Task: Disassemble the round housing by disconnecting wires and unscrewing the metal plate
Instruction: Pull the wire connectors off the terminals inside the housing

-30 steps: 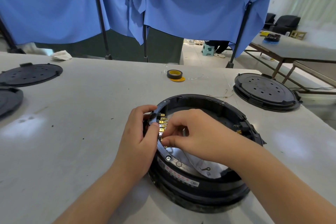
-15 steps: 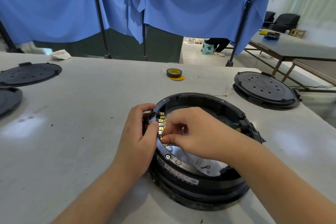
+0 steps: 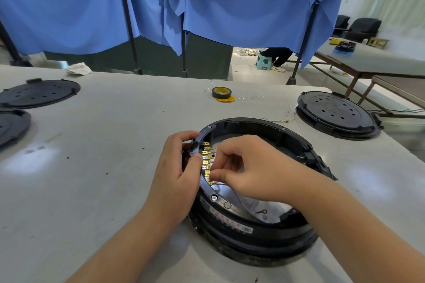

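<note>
The round black housing [image 3: 264, 239] lies open side up on the grey table [image 3: 115, 145]. On its inner left wall runs a row of several gold terminals [image 3: 205, 158] with thin wires. My left hand [image 3: 177, 167] grips the housing's left rim from outside, thumb over the edge. Reaching inside the ring, my right hand [image 3: 248, 167] pinches a terminal near the lower end of the row between thumb and forefinger. A silvery metal plate [image 3: 243, 204] shows at the bottom of the housing, partly hidden by my right hand.
A black perforated round cover [image 3: 335, 112] sits at the right table edge, two more covers [image 3: 39, 93] at the far left. A tape roll [image 3: 221, 93] and loose wires lie behind the housing. Blue curtains hang at the back; a second table stands at the right.
My right thumb and forefinger have shifted slightly down the terminal row. The left hand keeps its grip on the rim.
</note>
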`<control>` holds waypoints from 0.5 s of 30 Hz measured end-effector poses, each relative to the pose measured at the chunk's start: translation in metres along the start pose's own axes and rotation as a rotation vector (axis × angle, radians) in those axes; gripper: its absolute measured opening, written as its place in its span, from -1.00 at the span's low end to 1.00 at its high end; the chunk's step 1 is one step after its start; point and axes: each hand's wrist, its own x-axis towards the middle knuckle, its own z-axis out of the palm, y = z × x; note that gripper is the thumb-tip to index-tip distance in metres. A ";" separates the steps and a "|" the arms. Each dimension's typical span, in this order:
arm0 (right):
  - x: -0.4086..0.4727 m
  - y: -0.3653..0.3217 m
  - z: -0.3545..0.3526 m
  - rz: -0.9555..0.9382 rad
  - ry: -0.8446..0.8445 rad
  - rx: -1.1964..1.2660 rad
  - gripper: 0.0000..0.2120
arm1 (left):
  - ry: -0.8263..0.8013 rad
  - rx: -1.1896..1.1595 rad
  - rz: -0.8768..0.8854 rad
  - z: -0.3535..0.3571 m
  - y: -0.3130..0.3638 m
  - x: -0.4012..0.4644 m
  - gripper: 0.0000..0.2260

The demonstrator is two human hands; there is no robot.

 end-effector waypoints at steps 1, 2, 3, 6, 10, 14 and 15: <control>0.000 0.000 -0.001 -0.001 0.009 0.008 -0.88 | -0.002 0.003 0.003 0.000 0.000 0.000 -0.69; 0.000 -0.001 -0.002 -0.009 0.020 0.017 -0.89 | -0.002 0.009 0.006 0.000 -0.001 0.000 -0.69; 0.000 -0.003 -0.003 -0.021 0.033 0.030 -0.90 | -0.002 0.013 0.009 0.000 -0.001 0.000 -0.69; -0.001 -0.007 -0.010 -0.050 0.097 0.053 -0.95 | -0.007 0.012 0.009 -0.001 -0.002 0.001 -0.71; -0.004 -0.002 -0.036 -0.045 0.287 0.077 -0.98 | -0.006 -0.007 -0.021 -0.001 -0.003 0.001 -0.72; -0.006 0.026 -0.069 0.010 0.524 0.032 -0.94 | -0.001 -0.010 -0.029 -0.001 -0.002 0.000 -0.72; -0.006 0.037 -0.075 0.044 0.564 0.018 -0.96 | -0.001 -0.009 -0.028 -0.001 -0.002 0.000 -0.72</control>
